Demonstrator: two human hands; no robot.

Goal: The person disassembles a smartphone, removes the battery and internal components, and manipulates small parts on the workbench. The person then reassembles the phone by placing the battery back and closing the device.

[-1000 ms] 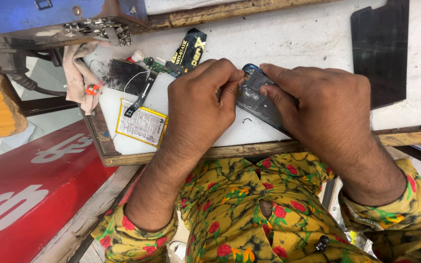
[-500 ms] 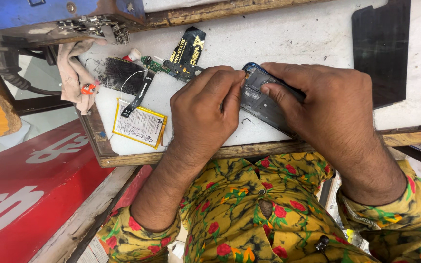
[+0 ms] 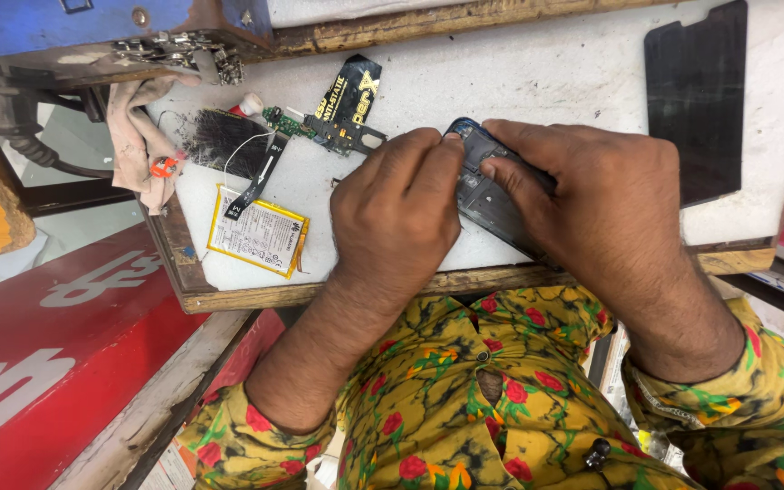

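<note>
An opened dark phone body (image 3: pixel 481 186) lies on the white board (image 3: pixel 537 82), its inner parts facing up. My right hand (image 3: pixel 592 195) grips it from the right, thumb and fingers wrapped over its edge. My left hand (image 3: pixel 398 213) rests on the board beside it, fingertips pressed on the phone's upper left corner. Most of the phone is hidden beneath both hands.
A flat white-and-yellow battery (image 3: pixel 259 233) with a ribbon cable lies at the board's left. A black brush (image 3: pixel 220 141), a small green circuit board (image 3: pixel 285 122), a black-and-yellow tool (image 3: pixel 348 98), a rag (image 3: pixel 138 136) and a dark glass panel (image 3: pixel 693 95) also lie about.
Both hands stay on the phone. My left fingertips have shifted slightly along its upper corner; the view has tilted a little.
</note>
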